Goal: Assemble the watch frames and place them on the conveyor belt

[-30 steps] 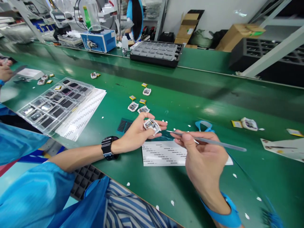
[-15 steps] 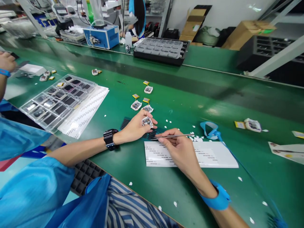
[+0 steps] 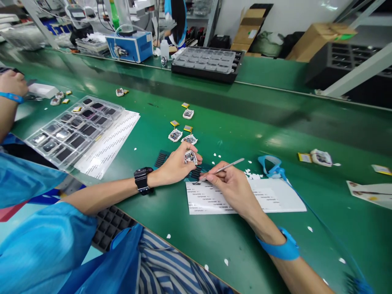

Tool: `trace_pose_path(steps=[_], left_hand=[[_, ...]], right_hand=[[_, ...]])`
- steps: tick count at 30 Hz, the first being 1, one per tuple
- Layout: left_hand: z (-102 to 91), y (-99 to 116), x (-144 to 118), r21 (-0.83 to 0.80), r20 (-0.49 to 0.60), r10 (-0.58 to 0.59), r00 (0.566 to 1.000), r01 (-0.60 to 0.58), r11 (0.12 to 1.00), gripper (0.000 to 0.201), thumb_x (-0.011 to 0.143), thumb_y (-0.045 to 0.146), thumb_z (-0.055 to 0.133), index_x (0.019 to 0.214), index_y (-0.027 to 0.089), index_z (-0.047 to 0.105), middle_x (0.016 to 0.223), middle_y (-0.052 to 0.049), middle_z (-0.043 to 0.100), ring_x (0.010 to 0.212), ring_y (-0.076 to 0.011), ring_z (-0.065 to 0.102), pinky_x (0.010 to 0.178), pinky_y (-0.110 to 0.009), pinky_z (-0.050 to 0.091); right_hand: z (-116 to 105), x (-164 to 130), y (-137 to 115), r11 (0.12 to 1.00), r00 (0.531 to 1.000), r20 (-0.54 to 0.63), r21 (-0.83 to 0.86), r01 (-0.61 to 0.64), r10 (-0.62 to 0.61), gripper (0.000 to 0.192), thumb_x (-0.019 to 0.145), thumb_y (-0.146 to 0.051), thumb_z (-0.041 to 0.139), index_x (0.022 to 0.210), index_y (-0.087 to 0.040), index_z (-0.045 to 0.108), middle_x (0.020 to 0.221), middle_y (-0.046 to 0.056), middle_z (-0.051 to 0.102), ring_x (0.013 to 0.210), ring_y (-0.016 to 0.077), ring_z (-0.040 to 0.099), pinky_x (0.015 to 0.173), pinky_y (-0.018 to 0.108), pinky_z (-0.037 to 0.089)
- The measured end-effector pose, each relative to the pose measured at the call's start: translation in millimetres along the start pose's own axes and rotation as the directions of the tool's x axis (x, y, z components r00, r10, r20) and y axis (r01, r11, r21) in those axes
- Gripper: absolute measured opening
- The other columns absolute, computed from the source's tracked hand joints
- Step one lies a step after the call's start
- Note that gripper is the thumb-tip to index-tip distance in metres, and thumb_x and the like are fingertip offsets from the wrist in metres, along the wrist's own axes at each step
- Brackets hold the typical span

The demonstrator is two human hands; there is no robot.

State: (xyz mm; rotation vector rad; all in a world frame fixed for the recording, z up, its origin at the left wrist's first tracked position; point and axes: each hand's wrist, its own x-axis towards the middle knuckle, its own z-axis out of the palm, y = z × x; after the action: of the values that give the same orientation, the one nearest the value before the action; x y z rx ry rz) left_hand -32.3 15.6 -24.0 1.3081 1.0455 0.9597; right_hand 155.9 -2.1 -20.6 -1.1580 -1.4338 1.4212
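My left hand (image 3: 173,167) is closed round a small white-framed housing (image 3: 190,157) with a circuit board in it, held above a dark sheet of black strips (image 3: 161,159). In my right hand (image 3: 234,185) are slim metal tweezers (image 3: 229,165), slanting down to the left. Their tip is at the near edge of the black strips, over a white printed sheet (image 3: 211,200), with a small dark piece at it. Just beyond my left hand lie two more housings (image 3: 175,135) with yellow batteries (image 3: 188,128).
A clear tray (image 3: 76,126) of dark screens lies at left, near a co-worker's hand (image 3: 14,83). White scraps (image 3: 252,175) and a blue strap (image 3: 269,165) with a cord are beyond the sheet. A black tray (image 3: 208,63) and blue box (image 3: 130,47) stand behind.
The tweezers' tip has moved slightly towards me, off the black strips onto the printed sheet's edge, and their rear end has risen. My left hand barely moved. The co-worker's hand shifted right.
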Motion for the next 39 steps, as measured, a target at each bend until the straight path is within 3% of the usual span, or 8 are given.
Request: trace_pose_path(steps=[4,9,12,16,27,34,39], left_hand=[[-2.9,7,2,-0.119,0.065,-0.059,0.996,0.066,0.991,0.035,0.076,0.007,0.065,0.107,0.018,0.053,0.106,-0.008,0.069,0.102,-0.0182,0.067,0.089,-0.035,0.053],[-1.6,30,-1,-0.297,0.318,-0.199,0.927,0.297,0.908,0.046,0.082,0.013,0.067,0.126,0.019,0.059,0.113,-0.011,0.071,0.101,-0.0193,0.070,0.089,-0.037,0.056],[1.7,38,-6,-0.342,0.396,-0.199,0.896,0.345,0.874,0.038,0.083,0.010,0.067,0.120,0.021,0.062,0.107,-0.008,0.073,0.098,-0.0176,0.070,0.087,-0.035,0.058],[4.3,39,-9,-0.380,0.455,-0.194,0.869,0.387,0.840,0.022,0.085,0.015,0.069,0.107,0.017,0.068,0.107,-0.009,0.074,0.097,-0.0176,0.070,0.082,-0.033,0.059],[6.8,36,-9,-0.402,0.443,-0.208,0.872,0.400,0.823,0.023,0.084,0.021,0.069,0.106,0.016,0.070,0.106,-0.009,0.073,0.093,-0.0179,0.070,0.078,-0.032,0.060],[7.8,36,-10,-0.395,0.432,-0.225,0.874,0.407,0.823,0.022,0.083,0.018,0.066,0.105,0.017,0.069,0.103,-0.008,0.073,0.095,-0.0200,0.069,0.085,-0.041,0.059],[9.2,36,-13,-0.385,0.427,-0.217,0.878,0.393,0.835,0.039,0.074,0.004,0.067,0.110,0.018,0.067,0.101,-0.006,0.073,0.095,-0.0176,0.070,0.089,-0.037,0.058]], right_hand=[[-8,-2,-8,0.999,0.994,-0.102,0.025,0.038,-0.036,0.047,0.067,-0.060,0.084,0.074,-0.021,0.060,0.074,0.006,0.078,0.074,0.0246,0.078,0.073,0.040,0.063],[-11,-20,-30,0.967,0.941,-0.229,-0.115,0.228,-0.249,0.034,0.077,-0.052,0.082,0.080,-0.024,0.063,0.074,0.002,0.077,0.081,0.0253,0.078,0.082,0.043,0.064],[-9,-31,-39,0.938,0.913,-0.245,-0.203,0.281,-0.326,0.028,0.081,-0.047,0.080,0.083,-0.024,0.063,0.077,0.002,0.077,0.087,0.0265,0.078,0.080,0.042,0.064],[-5,-36,-40,0.925,0.914,-0.216,-0.246,0.290,-0.344,0.023,0.083,-0.043,0.078,0.083,-0.025,0.065,0.078,0.002,0.077,0.082,0.0250,0.078,0.075,0.040,0.065],[-4,-35,-37,0.892,0.906,-0.174,-0.319,0.320,-0.387,0.016,0.086,-0.039,0.075,0.080,-0.025,0.074,0.079,0.001,0.077,0.080,0.0236,0.078,0.073,0.037,0.065],[-4,-36,-34,0.869,0.900,-0.143,-0.361,0.339,-0.411,0.009,0.088,-0.033,0.074,0.082,-0.026,0.076,0.080,0.001,0.077,0.080,0.0221,0.078,0.073,0.034,0.065],[-4,-35,-33,0.862,0.897,-0.119,-0.356,0.361,-0.425,0.008,0.089,-0.032,0.074,0.083,-0.026,0.073,0.083,0.001,0.077,0.081,0.0212,0.078,0.074,0.033,0.064]])
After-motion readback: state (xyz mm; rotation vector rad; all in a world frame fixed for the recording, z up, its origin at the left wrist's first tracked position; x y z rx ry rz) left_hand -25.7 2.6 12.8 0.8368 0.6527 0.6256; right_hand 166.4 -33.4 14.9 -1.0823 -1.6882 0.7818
